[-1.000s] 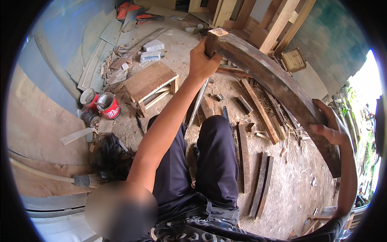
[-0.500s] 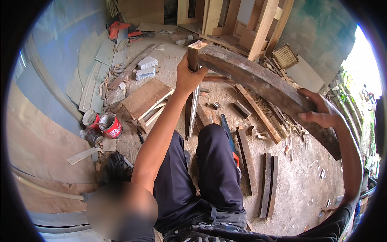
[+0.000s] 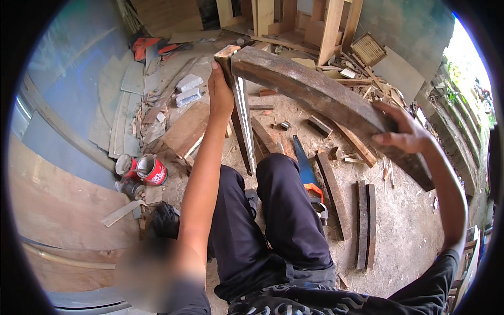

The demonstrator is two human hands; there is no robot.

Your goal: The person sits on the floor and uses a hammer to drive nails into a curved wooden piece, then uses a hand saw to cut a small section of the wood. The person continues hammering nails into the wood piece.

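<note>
A long, dark, weathered wooden beam [image 3: 315, 84] slants from upper middle to the right, its far end meeting a second, upright wooden beam [image 3: 242, 123] near its top. My left hand [image 3: 221, 94] holds the upright beam from its left side, thumb pointing up and the other fingers hidden behind it. Around the near part of the long beam, my right hand [image 3: 407, 131] is closed, thumb on the near side and fingers over the top. Pale streaks run down the upright beam's face, and its lower end comes down beside my left knee.
Beside my right leg lie a handsaw [image 3: 304, 163] with an orange handle and several cut beams [image 3: 362, 226]. Red paint cans [image 3: 152, 170] stand at left near a low wooden box [image 3: 186, 128]. White blocks [image 3: 189, 90], scrap wood and a wooden frame [image 3: 331, 31] lie farther back.
Both beams and my hands sit farther left in view. My left thumb, earlier across the upright beam, now points up along its side. The saw shows more fully.
</note>
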